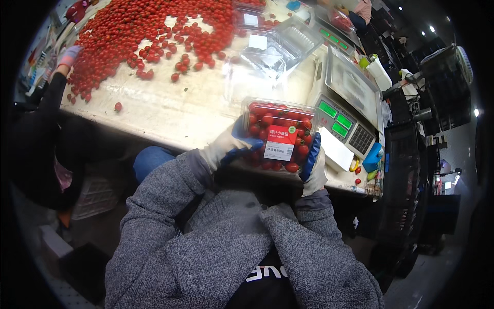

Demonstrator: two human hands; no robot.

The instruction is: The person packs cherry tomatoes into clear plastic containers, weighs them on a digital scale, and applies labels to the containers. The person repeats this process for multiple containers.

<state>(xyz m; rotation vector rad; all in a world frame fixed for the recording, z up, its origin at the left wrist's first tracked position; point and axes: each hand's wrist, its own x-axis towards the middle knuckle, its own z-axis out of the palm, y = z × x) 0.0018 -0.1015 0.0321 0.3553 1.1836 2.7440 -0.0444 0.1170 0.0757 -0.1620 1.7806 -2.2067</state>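
Note:
A clear plastic clamshell box of cherry tomatoes point(305, 148), with a red and white label on its lid, is held between both hands at the table's near edge. My left hand point(233, 148), in a white glove with blue coating, grips its left side with the thumb over the front. My right hand point(314, 166), gloved alike, holds its right side. Just beyond the box lie clear plastic clamshell containers point(256, 67), two with white labels. A digital scale point(341, 116) with lit green displays stands to the right, beside a white box point(334, 148).
Loose cherry tomatoes point(154, 23) cover the far left of the pale table point(146, 104). A co-worker's gloved hand point(69, 56) touches the pile's left edge. Another scale point(335, 36) and a co-worker point(361, 13) are at the far right. A blue holder point(373, 156) stands at the right corner.

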